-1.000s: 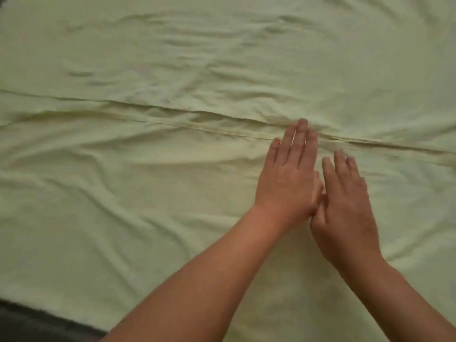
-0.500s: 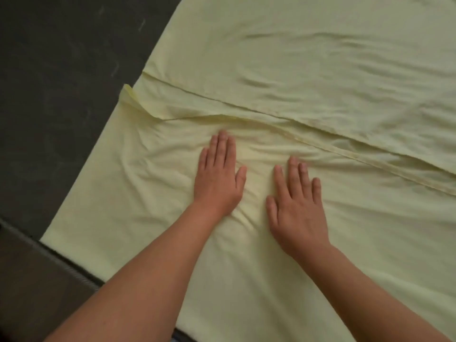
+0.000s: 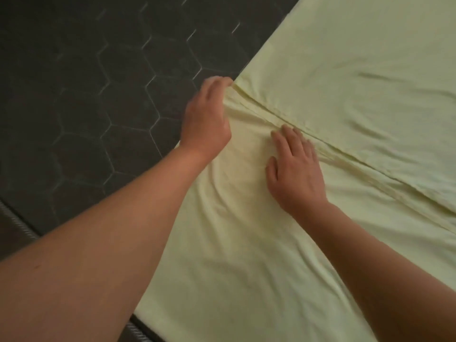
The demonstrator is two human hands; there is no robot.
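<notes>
A pale yellow sheet (image 3: 357, 70) lies folded on a dark mattress (image 3: 86, 95). The left hand (image 3: 206, 119) has its grip clamped on the fold's corner. The right hand (image 3: 297, 170), fingers straight, presses the sheet beside it. The fold is made, but wrinkles show, so smoothing looks unfinished.

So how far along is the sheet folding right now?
Done: the yellow sheet lies on the dark hexagon-patterned surface with one layer folded over, its edge running diagonally. In hand: the left hand pinches that edge's end while the right hand presses flat beside it. Left: wrinkles near both hands need smoothing.
</notes>
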